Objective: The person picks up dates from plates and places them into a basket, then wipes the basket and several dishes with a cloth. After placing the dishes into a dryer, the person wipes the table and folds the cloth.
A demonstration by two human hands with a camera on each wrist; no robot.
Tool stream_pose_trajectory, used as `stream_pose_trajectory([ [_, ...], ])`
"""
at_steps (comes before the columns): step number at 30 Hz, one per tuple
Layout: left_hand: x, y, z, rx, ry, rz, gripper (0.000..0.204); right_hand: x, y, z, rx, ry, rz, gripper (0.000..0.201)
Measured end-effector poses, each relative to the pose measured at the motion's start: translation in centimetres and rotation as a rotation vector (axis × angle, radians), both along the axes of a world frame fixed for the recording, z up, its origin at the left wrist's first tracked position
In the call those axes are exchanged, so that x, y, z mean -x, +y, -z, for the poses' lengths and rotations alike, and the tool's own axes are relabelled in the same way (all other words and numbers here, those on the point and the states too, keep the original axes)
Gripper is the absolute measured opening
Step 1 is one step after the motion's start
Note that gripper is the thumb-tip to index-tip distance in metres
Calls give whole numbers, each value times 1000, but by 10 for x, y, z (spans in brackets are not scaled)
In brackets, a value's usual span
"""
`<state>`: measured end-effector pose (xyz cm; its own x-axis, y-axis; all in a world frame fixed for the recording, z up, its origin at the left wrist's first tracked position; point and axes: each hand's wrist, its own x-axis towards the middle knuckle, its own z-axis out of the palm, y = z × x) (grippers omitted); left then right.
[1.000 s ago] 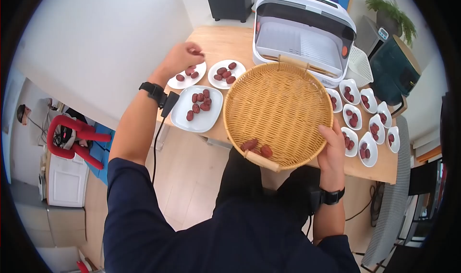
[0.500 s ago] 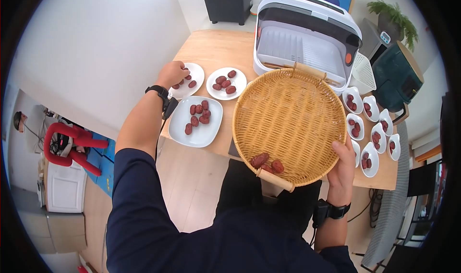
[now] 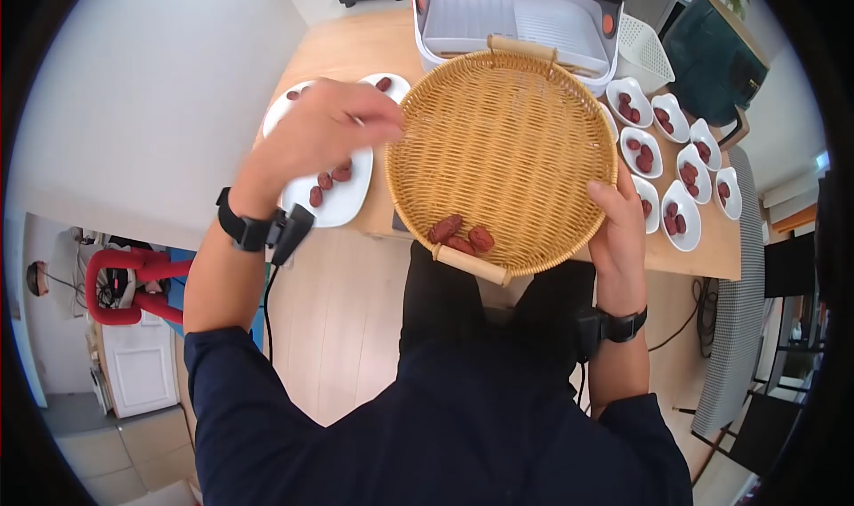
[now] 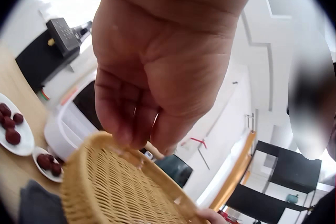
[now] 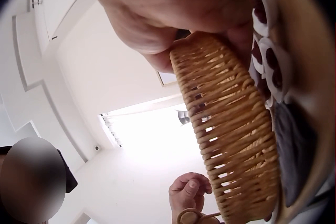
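Note:
My right hand (image 3: 620,230) grips the right rim of a round wicker basket (image 3: 507,150), thumb over the edge and fingers underneath. A few dried red dates (image 3: 481,238) lie inside, by the wooden handle nearest me. My left hand (image 3: 331,132), blurred, is at the basket's left rim. In the left wrist view its loosely bent fingers hang right over the rim, and no date shows between them. Beneath that hand are a squarish white plate (image 3: 342,208) with dates, partly covered, and two round plates with dates, one of them the plate (image 3: 402,83) touching the basket's outline.
Several small white dishes (image 3: 681,226), each with dates, stand on the table's right side. Behind the basket is a white appliance (image 3: 498,21) with its front open. A white perforated basket (image 3: 645,52) and a dark green appliance (image 3: 716,48) stand at the back right.
My left hand has come off the far-left plate and swung right to the basket's rim. The basket, still in my right hand, appears higher and further left as the head view shifted.

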<state>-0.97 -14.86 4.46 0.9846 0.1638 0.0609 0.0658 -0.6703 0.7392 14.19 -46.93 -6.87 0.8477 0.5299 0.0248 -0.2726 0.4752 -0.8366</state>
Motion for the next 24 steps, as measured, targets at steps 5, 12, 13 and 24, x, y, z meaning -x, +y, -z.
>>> stream_pose_trajectory([
  [5,-16,-79,2,-393,309,450,18,7,-1,5,4,16,0,59],
  [12,-25,-93,23,-372,333,575,16,11,-7,4,11,28,39,56],
  [13,-25,-94,25,-269,340,647,16,10,-7,5,-2,26,26,56],
  [24,-24,-100,25,-39,523,739,17,10,-5,13,-12,62,-23,55],
])
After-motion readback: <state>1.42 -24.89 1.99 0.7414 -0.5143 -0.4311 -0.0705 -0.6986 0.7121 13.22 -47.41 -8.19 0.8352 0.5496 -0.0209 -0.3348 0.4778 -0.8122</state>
